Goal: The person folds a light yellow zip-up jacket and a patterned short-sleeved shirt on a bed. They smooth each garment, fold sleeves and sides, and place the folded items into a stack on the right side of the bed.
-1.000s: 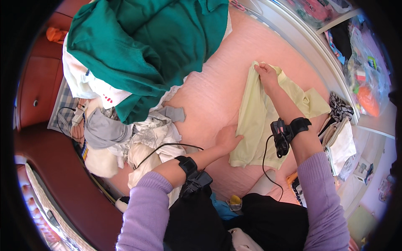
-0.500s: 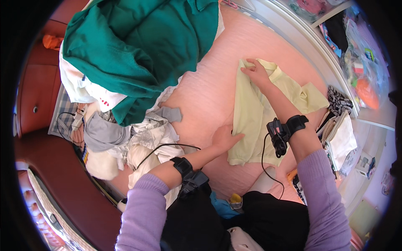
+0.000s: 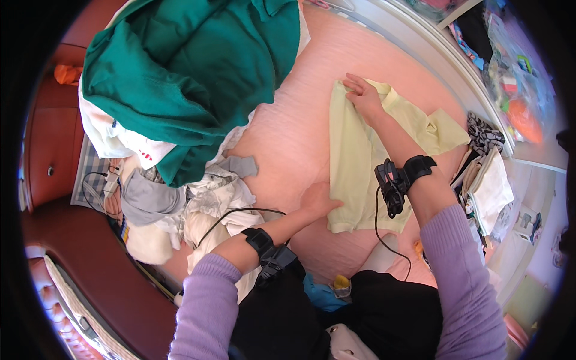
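Hands at the left side of a pale yellow shirt (image 3: 360, 171)

The shirt lies spread on a pink sheet (image 3: 309, 105), a little right of the middle of the view, with a bunched sleeve reaching out to the right. The right hand (image 3: 362, 99) is at its upper left corner, palm down, fingers apart and stretched out over the cloth. The left hand (image 3: 318, 197) is lower down at the left edge, its thumb touching the cloth; whether its fingers grip anything cannot be told. The two hands are well apart from each other.

Each forearm wears a black strap with a small device, below a purple sleeve (image 3: 207, 300). To the upper left, a large green cloth (image 3: 186, 90) lies heaped over a white garment (image 3: 129, 141). Below it is a jumbled pile of grey and white clothes (image 3: 222, 192), with a white power strip (image 3: 111, 181) just beside it. Right of the shirt sit a black-and-white patterned cloth (image 3: 485, 133) and a stack of folded fabric (image 3: 493, 186). Clear plastic bags (image 3: 519, 90) fill a shelf at the upper right.
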